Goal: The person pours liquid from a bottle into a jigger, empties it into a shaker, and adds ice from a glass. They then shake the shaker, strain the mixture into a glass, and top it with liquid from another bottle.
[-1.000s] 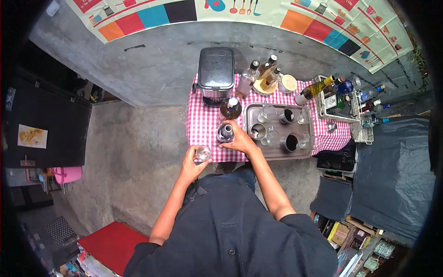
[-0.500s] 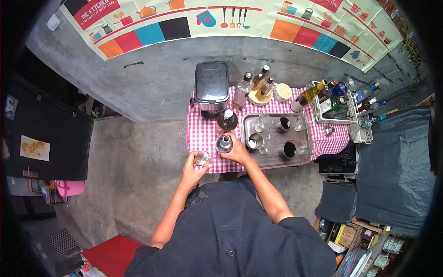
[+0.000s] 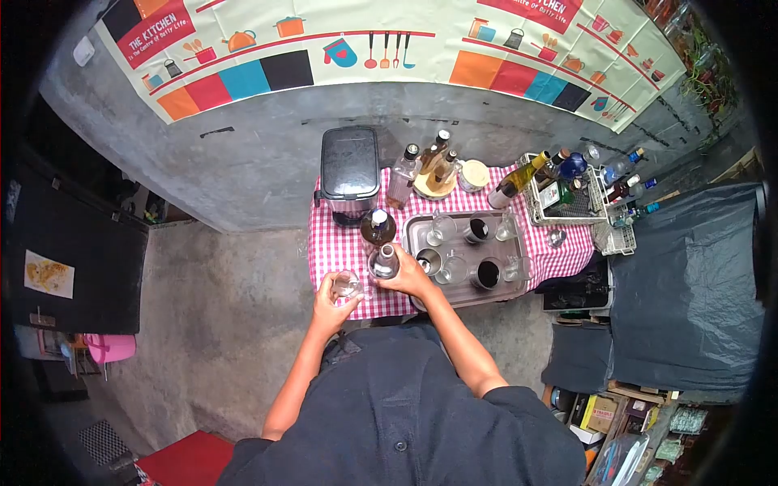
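My left hand [image 3: 331, 304] holds a clear glass [image 3: 347, 283] near the front left part of the pink checked tablecloth [image 3: 331, 243]. Just right of it, my right hand [image 3: 408, 274] is wrapped round a clear bottle [image 3: 384, 262] with an open neck. The bottle and the glass are apart. Behind the clear bottle stands a dark bottle [image 3: 378, 231] with a pale cap. To the right of my right hand lies a brown tray [image 3: 462, 298] bearing a metal cup [image 3: 429, 260], several clear glasses and two dark-filled glasses [image 3: 487, 274].
A black-lidded bin [image 3: 350, 166] stands at the table's back left. Right of it are several bottles and a round tub [image 3: 474, 175]. A wire basket [image 3: 565, 212] with bottles is at the right, beside dark plastic sheeting [image 3: 685, 300].
The camera view has shifted, so the table appears a little lower and further left. My hands still hold the glass and the bottle, with little visible change between them.
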The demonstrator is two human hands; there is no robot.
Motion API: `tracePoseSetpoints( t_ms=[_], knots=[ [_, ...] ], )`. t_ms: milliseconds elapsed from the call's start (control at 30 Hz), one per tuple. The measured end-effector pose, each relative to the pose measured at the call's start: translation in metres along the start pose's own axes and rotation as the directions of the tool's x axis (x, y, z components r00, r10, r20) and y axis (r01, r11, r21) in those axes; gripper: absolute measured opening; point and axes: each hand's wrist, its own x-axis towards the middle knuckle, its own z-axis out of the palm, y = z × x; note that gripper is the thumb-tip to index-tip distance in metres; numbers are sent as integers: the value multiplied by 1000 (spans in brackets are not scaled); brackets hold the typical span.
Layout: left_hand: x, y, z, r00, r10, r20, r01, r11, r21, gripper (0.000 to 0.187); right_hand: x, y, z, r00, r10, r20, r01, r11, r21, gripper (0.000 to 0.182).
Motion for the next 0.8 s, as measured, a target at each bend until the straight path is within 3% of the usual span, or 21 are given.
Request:
tracePoseSetpoints(
  t_ms=[200, 367, 400, 467, 500, 567, 633, 667, 733, 800],
  knots=[
    [2, 2, 4, 1000, -10, 9, 10, 1000, -28, 46, -4, -16, -10, 998, -64, 3, 64, 993, -94, 74],
    [4, 28, 9, 999, -22, 29, 22, 999, -24, 46, -21, -43, -39, 994, -89, -61, 91, 995, 31, 71],
    [5, 32, 11, 999, -21, 32, 22, 999, -25, 45, -22, -42, -46, 986, -152, -74, 157, 986, 57, 73],
    [10, 36, 13, 999, -26, 40, 28, 999, -37, 46, -32, -60, -68, 987, -111, -118, 128, 981, 149, 80],
    [12, 40, 15, 998, -5, 58, 4, 1000, 22, 46, -33, -63, -71, 980, -61, -191, 131, 915, 382, 86],
    [21, 45, 21, 993, 63, 97, -71, 994, 85, 46, -35, -72, -85, 943, -132, -306, 296, 753, 588, 85],
    [27, 58, 30, 990, 59, 129, -73, 992, 106, 45, -36, -73, -90, 912, -46, -408, 367, 537, 760, 91],
    [30, 63, 34, 986, 60, 157, -81, 988, 130, 44, -39, -76, -97, 942, -52, -332, 323, 413, 851, 90],
    [36, 65, 44, 984, 31, 174, -48, 994, 95, 44, -36, -75, -120, 953, -173, -250, 301, 415, 859, 90],
    [42, 66, 56, 980, 68, 188, -90, 989, 115, 47, -35, -62, -147, 949, -309, -63, 248, 608, 754, 93]
  ],
)
